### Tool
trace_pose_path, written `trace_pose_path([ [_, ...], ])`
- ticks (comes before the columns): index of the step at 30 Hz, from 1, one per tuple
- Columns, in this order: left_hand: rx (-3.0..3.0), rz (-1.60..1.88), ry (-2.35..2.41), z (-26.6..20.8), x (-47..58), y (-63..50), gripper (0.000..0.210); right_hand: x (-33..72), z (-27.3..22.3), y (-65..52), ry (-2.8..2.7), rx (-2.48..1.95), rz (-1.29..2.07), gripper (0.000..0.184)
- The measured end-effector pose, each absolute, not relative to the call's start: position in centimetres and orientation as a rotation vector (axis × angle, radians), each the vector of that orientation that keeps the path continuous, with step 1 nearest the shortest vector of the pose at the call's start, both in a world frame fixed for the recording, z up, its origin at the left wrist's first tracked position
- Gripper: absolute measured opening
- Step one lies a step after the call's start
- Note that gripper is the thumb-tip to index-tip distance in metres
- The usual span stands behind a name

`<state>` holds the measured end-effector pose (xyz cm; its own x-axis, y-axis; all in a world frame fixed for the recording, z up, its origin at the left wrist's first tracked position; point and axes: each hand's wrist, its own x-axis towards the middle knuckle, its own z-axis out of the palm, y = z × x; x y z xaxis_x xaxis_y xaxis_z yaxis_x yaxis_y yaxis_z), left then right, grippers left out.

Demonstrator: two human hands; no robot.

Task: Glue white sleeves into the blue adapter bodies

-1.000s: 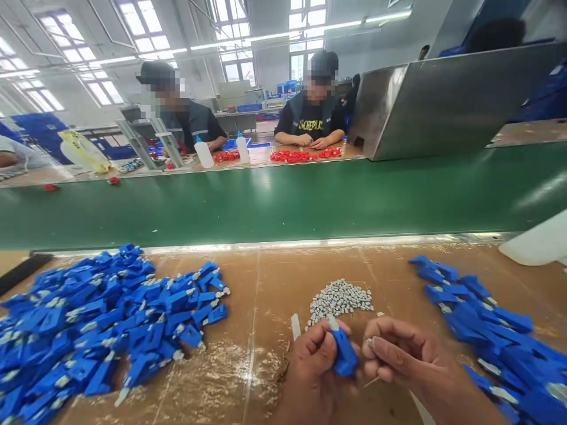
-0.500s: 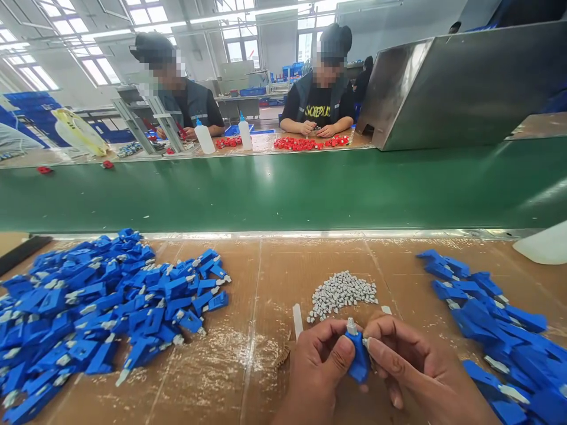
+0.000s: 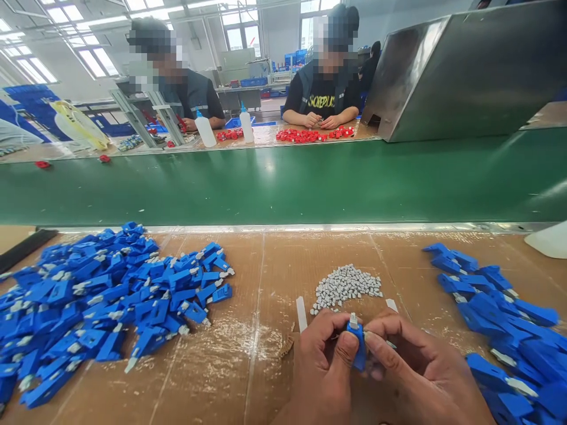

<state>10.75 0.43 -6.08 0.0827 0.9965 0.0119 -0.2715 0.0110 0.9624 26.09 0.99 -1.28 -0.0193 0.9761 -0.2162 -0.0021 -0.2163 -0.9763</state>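
1. Writing: yellow lettering (image 3: 322,101) across the black shirt of a co-worker (image 3: 349,94) opposite; too blurred to read for sure, maybe "PLU" toward the end.
2. Gripped in left hand (image 3: 325,357): blue plastic part (image 3: 359,354), thumb on near face, fingers curled around behind. Held just above the brown tabletop (image 3: 221,378), at front centre, between both hands.
3. Sticking up from top of same part: light-grey stepped tip (image 3: 353,320). Roughly upright.
4. Right hand (image 3: 411,360): curled, thumb and forefinger drawn together, touching right side of same part. Can't tell if pinching anything; contact spot mostly hidden.
5. Just beyond the hands: heap of small light-grey pieces (image 3: 348,283), loose on tabletop.
6. Near that heap: white strip (image 3: 302,314) to the left, second pale strip (image 3: 391,304) to the right, partly behind right hand.
7. Left side: large jumbled pile of blue parts (image 3: 110,295) with light-grey ends, well apart from left hand.
8. Right side: smaller spread of blue parts (image 3: 518,330), also with light-grey ends, near right forearm.
9. Past tabletop edge: long green surface (image 3: 266,189).
10. Far bench: two white squeeze bottles (image 3: 205,131) with blue tops, beside red parts (image 3: 305,136); grey metal housing (image 3: 465,71) to the right.
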Motion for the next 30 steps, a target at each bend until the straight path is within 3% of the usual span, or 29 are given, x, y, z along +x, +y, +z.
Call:
trace_pose_path([
  [4,1.009,1.189,0.846,-5.1,10.4,0.7,0.048,26.8,-1.4,1.4,-0.985,-1.27,1.547,0.046],
  [8,0.975,1.15,0.763,-4.1,10.3,0.7,0.047,27.3,-1.4,1.8,-0.935,-1.234,1.675,0.058],
  [19,1.308,1.202,0.944,-3.9,9.6,0.4,0.052,27.8,-2.7,2.1,-0.945,-1.129,1.851,0.039],
  [23,1.475,1.184,0.999,-2.8,9.5,0.7,0.04,28.2,-3.4,2.4,-1.104,-1.072,1.81,0.058],
  [26,1.908,1.225,1.292,-1.1,6.4,1.3,0.023,32.0,-2.2,3.6,-1.36,-1.265,1.541,0.061],
  [28,2.17,1.272,1.632,0.0,2.3,2.1,0.02,36.4,-0.8,5.7,-1.859,-1.648,0.853,0.052],
  [30,2.294,1.175,2.053,1.1,-3.0,3.1,0.025,40.8,0.4,9.0,-1.903,-1.832,0.536,0.042],
])
